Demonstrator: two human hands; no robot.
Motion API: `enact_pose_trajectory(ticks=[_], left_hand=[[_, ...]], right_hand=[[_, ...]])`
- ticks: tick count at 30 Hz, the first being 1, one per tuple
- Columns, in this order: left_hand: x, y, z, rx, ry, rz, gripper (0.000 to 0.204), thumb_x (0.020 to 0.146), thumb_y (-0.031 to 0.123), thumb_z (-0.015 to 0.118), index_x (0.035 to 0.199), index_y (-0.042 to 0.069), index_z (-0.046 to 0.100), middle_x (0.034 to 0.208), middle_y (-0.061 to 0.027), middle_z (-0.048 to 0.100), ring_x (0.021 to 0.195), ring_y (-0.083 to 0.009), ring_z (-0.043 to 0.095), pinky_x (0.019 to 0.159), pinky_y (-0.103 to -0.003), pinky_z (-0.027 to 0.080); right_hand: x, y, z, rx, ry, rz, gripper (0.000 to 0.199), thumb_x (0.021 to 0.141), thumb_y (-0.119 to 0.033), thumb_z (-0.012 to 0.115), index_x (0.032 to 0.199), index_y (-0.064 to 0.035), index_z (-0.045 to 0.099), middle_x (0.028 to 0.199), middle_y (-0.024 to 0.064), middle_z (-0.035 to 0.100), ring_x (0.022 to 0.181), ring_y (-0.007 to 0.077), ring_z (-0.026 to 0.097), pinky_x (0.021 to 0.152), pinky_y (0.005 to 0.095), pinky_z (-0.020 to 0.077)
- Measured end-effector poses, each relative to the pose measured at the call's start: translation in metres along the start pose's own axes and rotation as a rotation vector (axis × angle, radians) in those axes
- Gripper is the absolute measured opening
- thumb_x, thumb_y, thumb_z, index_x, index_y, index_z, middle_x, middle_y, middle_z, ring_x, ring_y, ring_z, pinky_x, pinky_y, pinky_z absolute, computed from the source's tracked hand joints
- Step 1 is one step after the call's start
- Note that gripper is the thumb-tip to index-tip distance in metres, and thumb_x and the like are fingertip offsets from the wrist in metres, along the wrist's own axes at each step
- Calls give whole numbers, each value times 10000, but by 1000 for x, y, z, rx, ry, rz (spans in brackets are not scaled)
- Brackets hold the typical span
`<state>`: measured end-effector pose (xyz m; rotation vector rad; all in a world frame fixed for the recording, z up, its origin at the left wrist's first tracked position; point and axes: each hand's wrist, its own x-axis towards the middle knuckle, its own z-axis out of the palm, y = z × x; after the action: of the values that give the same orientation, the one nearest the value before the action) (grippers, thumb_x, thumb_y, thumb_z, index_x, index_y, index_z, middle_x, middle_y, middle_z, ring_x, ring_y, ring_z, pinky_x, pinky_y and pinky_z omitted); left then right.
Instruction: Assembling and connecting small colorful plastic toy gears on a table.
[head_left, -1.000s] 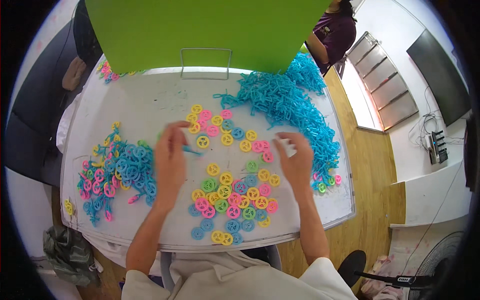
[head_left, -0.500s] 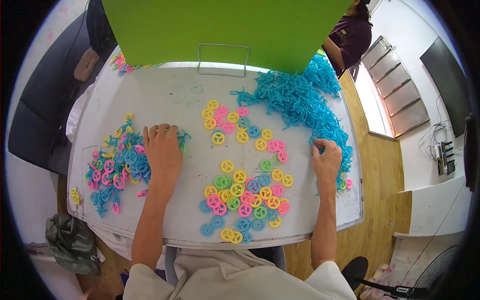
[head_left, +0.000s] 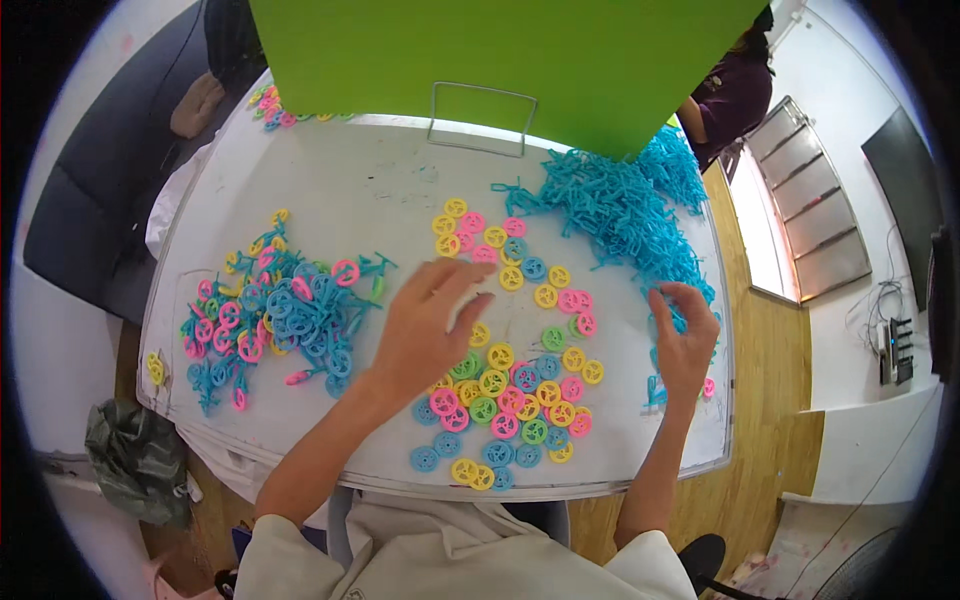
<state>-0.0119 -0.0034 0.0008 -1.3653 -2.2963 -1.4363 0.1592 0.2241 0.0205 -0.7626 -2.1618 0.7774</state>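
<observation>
**Left hand [head_left: 428, 312] at the loose wheels [head_left: 501, 356], right hand [head_left: 688, 338] at the blue stem pile [head_left: 625, 210]**

Two hands up, both bare. Left hand is over the centre of the table [head_left: 320, 180], at the left edge of the loose wheels. Thumb and index apart with a narrow gap; nothing visible between the tips (some blur, so contact with a wheel can't be told). Right hand sits at the near end of the blue stem pile, thumb and index bent close to each other; cannot tell whether they pinch a stem.

Counts:
- Loose wheels: one spread, centre to near, in four colours: yellow, pink, blue, green. Overlaps and the left hand block a full count. Countable bits: three pink wheels [head_left: 585, 325] grouped right of centre, two yellow wheels [head_left: 464, 471] overlapping at the near edge.
- Blue stem pile: one, far right running to near right; too tangled to count.
- Mixed heap [head_left: 300, 310]: one, left side, wheels and stems together, mostly blue with pink, yellow and green. One pink piece [head_left: 298, 378] lies just off its near side.
- Far-left cluster [head_left: 272, 108]: one, small, multicoloured, beside the green panel [head_left: 480, 50].
- Green panel: one, far side, with one wire handle [head_left: 485, 88].
- Other person [head_left: 735, 95]: one, far right, dark sleeve, partly behind the panel.
</observation>
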Motion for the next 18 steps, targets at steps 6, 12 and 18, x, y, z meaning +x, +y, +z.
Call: enact_pose_trajectory(ticks=[6,12,18], left_hand=[[-10,21,12,-407,-172,4,318,785,-68,658,1085,35,640,1002,-95,617,808,-174,631,667,-270,519],[-7,18,13,-730,-349,-394,223,827,-60,611,1039,2,644,963,-81,642,820,-147,638,723,-261,536],[-3,13,10,-762,-346,-617,168,835,-1,630,1003,8,638,927,-87,650,822,-150,629,699,-284,531]], right_hand=[[-33,-37,43,416,-538,112,115,824,-13,682,921,9,624,851,61,678,792,109,641,680,239,497],[-46,-41,56,907,-624,409,319,861,-61,665,1135,-23,505,836,71,650,778,110,627,645,227,478],[-52,-47,64,757,-615,282,185,894,-41,606,1068,-17,548,905,32,608,831,89,596,680,218,472]])
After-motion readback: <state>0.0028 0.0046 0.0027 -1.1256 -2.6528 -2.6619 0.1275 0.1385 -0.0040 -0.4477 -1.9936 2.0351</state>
